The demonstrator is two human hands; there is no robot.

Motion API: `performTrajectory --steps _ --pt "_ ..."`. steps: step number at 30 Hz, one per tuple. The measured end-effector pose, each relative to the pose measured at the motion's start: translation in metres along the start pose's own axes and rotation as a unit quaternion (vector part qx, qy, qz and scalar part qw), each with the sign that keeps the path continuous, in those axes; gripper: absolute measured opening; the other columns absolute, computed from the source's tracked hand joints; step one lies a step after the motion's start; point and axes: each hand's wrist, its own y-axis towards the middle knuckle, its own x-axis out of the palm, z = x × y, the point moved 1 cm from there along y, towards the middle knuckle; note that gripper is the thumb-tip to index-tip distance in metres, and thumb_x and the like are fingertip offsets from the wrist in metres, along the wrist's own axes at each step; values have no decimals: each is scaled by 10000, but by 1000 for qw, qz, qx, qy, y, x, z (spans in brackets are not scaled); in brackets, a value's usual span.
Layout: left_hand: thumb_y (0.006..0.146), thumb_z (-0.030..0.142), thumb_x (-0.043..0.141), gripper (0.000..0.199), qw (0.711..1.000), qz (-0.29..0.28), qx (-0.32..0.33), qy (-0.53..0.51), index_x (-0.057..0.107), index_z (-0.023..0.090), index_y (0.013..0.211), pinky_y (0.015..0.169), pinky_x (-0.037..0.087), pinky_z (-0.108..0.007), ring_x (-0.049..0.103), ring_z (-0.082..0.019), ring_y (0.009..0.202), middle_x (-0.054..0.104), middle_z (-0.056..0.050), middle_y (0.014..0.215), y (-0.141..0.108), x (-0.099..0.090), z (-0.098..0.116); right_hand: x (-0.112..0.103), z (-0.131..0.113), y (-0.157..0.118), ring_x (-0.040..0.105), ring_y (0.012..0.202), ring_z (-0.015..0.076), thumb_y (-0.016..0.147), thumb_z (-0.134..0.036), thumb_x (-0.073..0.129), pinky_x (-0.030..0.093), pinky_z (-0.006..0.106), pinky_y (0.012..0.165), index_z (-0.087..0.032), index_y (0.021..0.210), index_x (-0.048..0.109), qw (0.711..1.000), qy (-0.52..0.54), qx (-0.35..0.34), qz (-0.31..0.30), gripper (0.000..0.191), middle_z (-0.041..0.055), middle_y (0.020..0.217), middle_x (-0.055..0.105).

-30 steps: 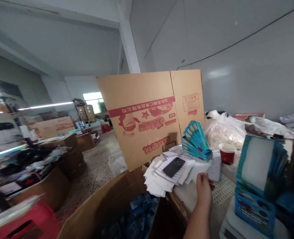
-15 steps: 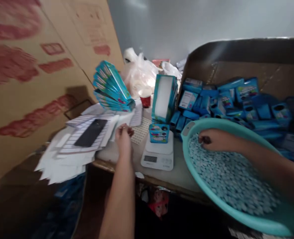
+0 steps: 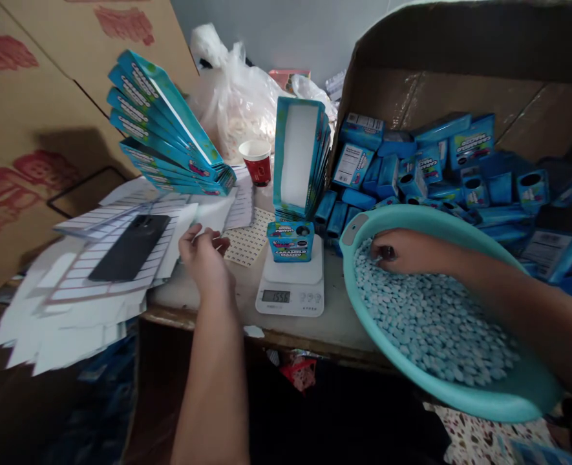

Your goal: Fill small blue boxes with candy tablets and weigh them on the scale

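My right hand (image 3: 404,252) is inside the turquoise basin (image 3: 363,323), fingers curled together with their tips among the small pale-blue candies (image 3: 431,323). How many candies it grips is hidden. My left hand (image 3: 205,255) hovers over the table between the papers and the scale; its fingers are loosely bent and apart, with nothing in them. Between my hands stands a white digital scale (image 3: 290,300), its display showing digits. A small blue candy box (image 3: 292,243) sits upright on its platform.
Nested blue display trays (image 3: 169,129) fan out at the back left; another stack (image 3: 298,158) stands behind the scale. A large carton (image 3: 392,90) holds many small blue boxes. A black phone (image 3: 130,248) lies on papers (image 3: 72,310). A red cup (image 3: 256,165) stands near a plastic bag (image 3: 240,97).
The view has shifted, and things appear lower left and sharper. My left hand's fingers have loosened and spread. My right hand stays at the candies in the basin.
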Motion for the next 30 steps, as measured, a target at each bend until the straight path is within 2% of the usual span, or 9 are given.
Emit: performTrajectory --steps 8,15,22,26,30 --pt "725 293 683 359 1000 -27 -8 11 547 214 1049 689 489 -247 593 -110 654 562 33 824 0 -2 2 -3 -7 -2 669 848 215 792 -11 706 487 293 764 -180 970 794 1000 -9 2 -7 262 46 962 713" --pt "711 301 695 350 999 -30 -12 11 569 210 1025 686 489 -246 579 -106 649 563 34 817 -2 -1 3 -8 -11 -3 689 904 216 854 0 677 501 293 788 -175 961 782 999 19 9 -24 230 54 1028 713" --pt "728 308 706 328 999 -33 -15 13 570 204 1008 689 486 -250 577 -106 639 563 34 807 -3 -1 3 -4 -5 -3 685 919 208 856 16 609 511 292 801 -182 972 786 999 31 -9 15 290 64 1109 716" --pt "727 325 728 335 999 -44 -19 20 574 207 1000 686 481 -251 588 -115 644 563 38 794 -2 -2 4 -7 -7 -3 671 918 201 902 5 583 501 298 814 -179 849 737 999 40 -8 -5 246 56 1060 712" --pt "700 298 712 318 999 -34 -20 28 580 200 973 682 476 -255 583 -121 643 560 39 773 -3 1 6 -10 -11 0 686 966 221 883 7 640 501 302 841 -175 918 760 999 38 -10 -32 221 61 1070 736"
